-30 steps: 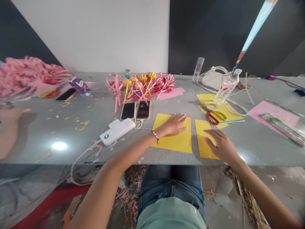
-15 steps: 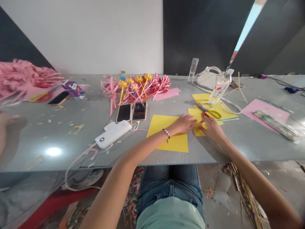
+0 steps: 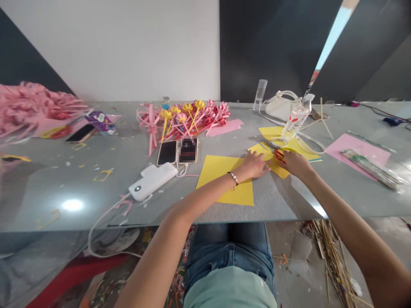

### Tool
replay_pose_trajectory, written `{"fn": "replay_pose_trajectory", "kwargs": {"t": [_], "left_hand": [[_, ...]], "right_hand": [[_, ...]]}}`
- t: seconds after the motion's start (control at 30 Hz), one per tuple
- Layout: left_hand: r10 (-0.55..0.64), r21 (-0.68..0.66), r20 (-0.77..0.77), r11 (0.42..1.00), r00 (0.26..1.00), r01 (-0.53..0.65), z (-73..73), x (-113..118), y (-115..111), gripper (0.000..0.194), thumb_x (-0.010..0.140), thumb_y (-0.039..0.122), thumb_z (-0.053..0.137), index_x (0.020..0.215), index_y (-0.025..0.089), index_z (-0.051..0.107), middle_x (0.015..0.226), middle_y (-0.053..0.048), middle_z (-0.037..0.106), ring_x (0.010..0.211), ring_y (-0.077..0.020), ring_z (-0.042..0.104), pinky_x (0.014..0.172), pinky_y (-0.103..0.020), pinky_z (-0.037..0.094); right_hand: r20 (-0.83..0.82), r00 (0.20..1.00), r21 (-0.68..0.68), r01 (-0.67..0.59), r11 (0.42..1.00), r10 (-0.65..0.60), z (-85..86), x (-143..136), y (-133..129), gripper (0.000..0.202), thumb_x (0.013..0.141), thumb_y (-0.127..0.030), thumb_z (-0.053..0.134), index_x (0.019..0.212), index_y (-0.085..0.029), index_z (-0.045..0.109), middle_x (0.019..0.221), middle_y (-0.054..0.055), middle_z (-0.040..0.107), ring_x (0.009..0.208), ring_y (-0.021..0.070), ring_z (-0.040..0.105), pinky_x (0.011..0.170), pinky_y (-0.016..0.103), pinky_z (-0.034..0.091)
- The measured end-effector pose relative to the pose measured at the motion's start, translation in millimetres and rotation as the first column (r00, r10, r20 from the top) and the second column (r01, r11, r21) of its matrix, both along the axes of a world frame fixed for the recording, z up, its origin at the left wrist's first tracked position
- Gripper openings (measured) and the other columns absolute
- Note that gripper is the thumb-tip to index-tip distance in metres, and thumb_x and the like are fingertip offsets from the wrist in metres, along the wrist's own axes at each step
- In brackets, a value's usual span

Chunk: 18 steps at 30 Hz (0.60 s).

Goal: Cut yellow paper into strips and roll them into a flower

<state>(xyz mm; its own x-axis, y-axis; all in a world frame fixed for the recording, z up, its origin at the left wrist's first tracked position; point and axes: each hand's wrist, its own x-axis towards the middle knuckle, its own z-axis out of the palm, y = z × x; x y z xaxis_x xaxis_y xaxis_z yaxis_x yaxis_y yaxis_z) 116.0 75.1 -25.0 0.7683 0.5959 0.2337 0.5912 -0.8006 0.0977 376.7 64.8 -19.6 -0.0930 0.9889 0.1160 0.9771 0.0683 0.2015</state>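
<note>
My left hand (image 3: 256, 165) lies palm down with its fingers out, over the right edge of a large yellow paper sheet (image 3: 221, 171) and against a smaller yellow piece (image 3: 282, 172). Just right of it, my right hand (image 3: 297, 164) has its fingers on the red and yellow handles of pliers (image 3: 279, 156). Their grey jaws point away to the left, over the yellow papers. Part of the handles is hidden under my fingers. Behind them, near the jaws, is a pale ring (image 3: 279, 142), perhaps a tape roll.
A clear bottle (image 3: 297, 119) and a white handbag (image 3: 279, 106) stand behind my right hand. Pink and yellow paper flowers (image 3: 192, 115), two phones (image 3: 168, 152) and a white power bank (image 3: 152, 182) lie to the left. Pink paper (image 3: 353, 145) with a plastic packet lies at right.
My right hand has moved up and right from the small yellow paper onto the pliers' handles. My left hand has shifted slightly right, and the small yellow paper has turned.
</note>
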Motion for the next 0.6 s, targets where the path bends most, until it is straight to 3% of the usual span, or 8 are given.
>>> {"fn": "replay_pose_trajectory", "kwargs": {"t": [0.1, 0.2, 0.33, 0.43, 0.53, 0.6], "left_hand": [[0.045, -0.001, -0.02, 0.999, 0.999, -0.045, 3.2, 3.1, -1.9, 0.054, 0.106, 0.063, 0.041, 0.139, 0.033, 0.071, 0.132, -0.016, 0.063, 0.124, -0.0414, 0.057, 0.112, -0.062, 0.033], [0.042, -0.039, -0.029, 0.998, 0.999, -0.043, 7.2, 1.3, -0.6, 0.055, 0.106, 0.064, 0.042, 0.139, 0.032, 0.07, 0.129, -0.016, 0.064, 0.121, -0.04, 0.059, 0.111, -0.061, 0.034], [-0.016, -0.083, -0.03, 0.996, 0.999, 0.013, 12.2, 0.3, 4.3, 0.053, 0.107, 0.06, 0.042, 0.145, 0.031, 0.065, 0.133, -0.015, 0.065, 0.124, -0.0359, 0.059, 0.115, -0.057, 0.034], [-0.026, -0.1, -0.03, 0.995, 0.999, 0.023, 12.7, 5.9, 4.9, 0.052, 0.108, 0.058, 0.041, 0.147, 0.031, 0.063, 0.141, -0.014, 0.064, 0.13, -0.0365, 0.056, 0.117, -0.055, 0.035], [-0.007, -0.092, -0.023, 0.996, 1.0, 0.004, 9.5, 14.8, 2.8, 0.052, 0.109, 0.058, 0.037, 0.15, 0.036, 0.06, 0.147, -0.013, 0.062, 0.135, -0.0394, 0.053, 0.118, -0.064, 0.032], [0.013, -0.093, -0.014, 0.996, 1.0, -0.014, 5.6, 21.5, 2.7, 0.053, 0.109, 0.06, 0.037, 0.15, 0.037, 0.06, 0.15, -0.013, 0.06, 0.137, -0.0414, 0.05, 0.118, -0.071, 0.029]], "right_hand": [[0.011, 0.999, 0.007, 0.041, 0.999, -0.041, 3.4, -14.7, 0.0, 0.058, 0.1, -0.048, 0.062, 0.138, -0.005, 0.062, 0.109, 0.028, 0.077, 0.097, 0.0378, 0.075, 0.083, 0.043, 0.052], [0.031, 0.999, 0.031, 0.027, 0.999, -0.028, 8.3, -19.3, -0.2, 0.052, 0.105, -0.041, 0.052, 0.142, -0.006, 0.062, 0.104, 0.027, 0.077, 0.093, 0.0361, 0.075, 0.082, 0.043, 0.052], [0.101, 0.99, 0.061, -0.105, 0.993, 0.099, 16.7, -8.4, -0.9, 0.057, 0.105, -0.021, 0.04, 0.16, -0.023, 0.053, 0.112, 0.02, 0.076, 0.09, 0.0303, 0.074, 0.084, 0.043, 0.05], [0.118, 0.977, 0.083, -0.191, 0.978, 0.18, 19.6, 4.2, 0.2, 0.066, 0.103, -0.014, 0.039, 0.166, -0.032, 0.046, 0.112, 0.015, 0.076, 0.086, 0.0263, 0.071, 0.084, 0.042, 0.049], [0.118, 0.974, 0.075, -0.201, 0.977, 0.191, 16.7, 12.6, 2.9, 0.07, 0.1, -0.011, 0.039, 0.166, -0.033, 0.046, 0.111, 0.013, 0.076, 0.085, 0.0233, 0.07, 0.084, 0.04, 0.048], [0.029, 0.983, 0.122, -0.183, 0.975, 0.181, 12.8, 14.8, 5.1, 0.065, 0.1, -0.015, 0.043, 0.163, -0.028, 0.052, 0.109, 0.013, 0.077, 0.086, 0.0235, 0.07, 0.085, 0.039, 0.048]]}}
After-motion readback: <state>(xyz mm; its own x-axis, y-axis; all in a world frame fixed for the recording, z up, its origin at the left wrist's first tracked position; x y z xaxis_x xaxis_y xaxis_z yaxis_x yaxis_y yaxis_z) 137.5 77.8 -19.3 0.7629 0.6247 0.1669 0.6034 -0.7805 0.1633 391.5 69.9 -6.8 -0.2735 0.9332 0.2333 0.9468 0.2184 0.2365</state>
